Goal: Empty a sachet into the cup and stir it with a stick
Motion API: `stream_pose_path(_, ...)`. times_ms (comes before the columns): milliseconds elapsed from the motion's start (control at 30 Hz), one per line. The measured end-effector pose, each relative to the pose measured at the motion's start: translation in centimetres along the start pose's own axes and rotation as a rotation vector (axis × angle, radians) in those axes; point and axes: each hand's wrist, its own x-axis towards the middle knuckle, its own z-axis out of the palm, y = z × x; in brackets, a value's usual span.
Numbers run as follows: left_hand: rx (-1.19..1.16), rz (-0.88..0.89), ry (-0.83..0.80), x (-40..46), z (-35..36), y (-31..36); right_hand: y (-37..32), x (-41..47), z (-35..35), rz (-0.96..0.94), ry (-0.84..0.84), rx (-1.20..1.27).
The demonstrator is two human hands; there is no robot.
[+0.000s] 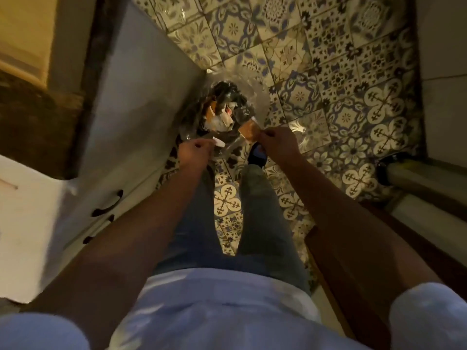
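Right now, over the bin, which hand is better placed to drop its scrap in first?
Probably the right hand. It pinches the brown sachet, which already hangs at the edge of the bin. The left hand holds a small white scrap nearer the person, short of the opening.

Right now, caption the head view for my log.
Right hand pinches a brown sachet and left hand a white scrap over a bin bag.

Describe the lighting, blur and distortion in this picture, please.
Head view: dim, warm light; glare patches shine on the patterned floor tiles; motion blur softens the right hand, its brown sachet and the bin; the wide-angle lens bends the white cabinet edges.
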Motion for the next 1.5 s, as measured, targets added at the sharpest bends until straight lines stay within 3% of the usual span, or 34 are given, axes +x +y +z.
stream_pose_path(167, 0.056, -0.042, 0.036, 7.0, 0.1, -0.1, 1.0, 5.3, 5.3, 0.166, 0.005, 0.207)
stream_pose_path(300, 0.144, -0.04, 0.03, 12.0, 1.0, -0.4, 1.8, 8.6, 9.6, 0.205, -0.022, 0.179)
stream_pose_path(500, -0.069, -0.243, 0.052, 17.2, 3.4, -0.5, 3.5, 13.2, 13.9, 0.481, -0.169, 0.474)
stream_pose_path(600, -0.125, -0.312, 0.039, 18.9, 4.5, -1.5, 3.4, 15.5, 15.3, 0.61, -0.113, 0.577)
stream_pose_path(733, -0.199, -0.38, 0.044, 20.6, 6.1, -2.4, 3.4, 18.0, 16.6, 0.597, -0.065, 0.645)
stream_pose_path(933, -0.207, -0.421, 0.115, 22.7, 7.8, -2.8, 3.4, 20.5, 18.8, 0.595, -0.117, 0.63)
stream_pose_path(1133, -0.164, -0.387, 0.083, 23.1, 7.6, -2.9, 3.5, 20.9, 19.7, 0.657, -0.176, 0.653)
stream_pose_path(1333, -0.131, -0.327, 0.05, 19.5, 7.0, -3.2, 3.0, 17.2, 18.6, 0.542, -0.127, 0.685)
stream_pose_path(1500, -0.081, -0.173, 0.026, 14.9, 5.7, -1.4, 1.2, 13.2, 15.1, 0.391, -0.122, 0.563)
